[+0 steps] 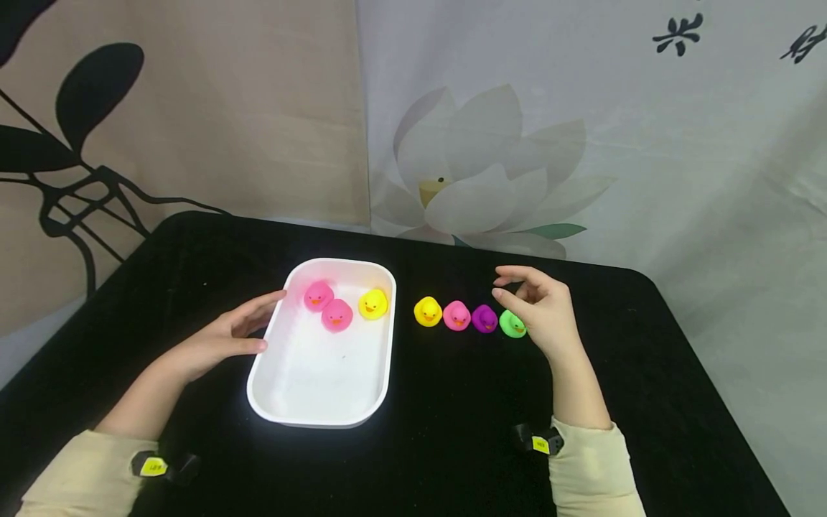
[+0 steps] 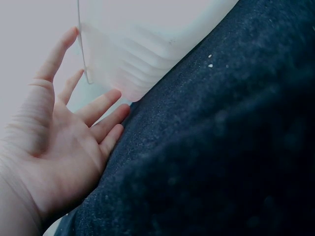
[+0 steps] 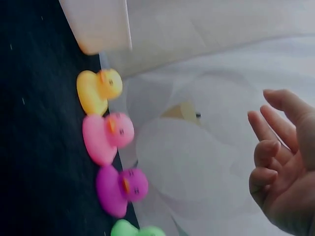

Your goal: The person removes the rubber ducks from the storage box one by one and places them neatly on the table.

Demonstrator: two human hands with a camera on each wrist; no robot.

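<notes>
Head view looks forward and down; wrist views (nearer) share its tray [image 1: 316, 380].

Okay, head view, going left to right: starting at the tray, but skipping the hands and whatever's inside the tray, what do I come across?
Tray → yellow duck → pink duck → purple duck → green duck.

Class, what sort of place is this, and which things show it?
Probably an indoor tabletop recording set-up: a black-covered table, a printed backdrop behind it, and a small device at each wrist.
</notes>
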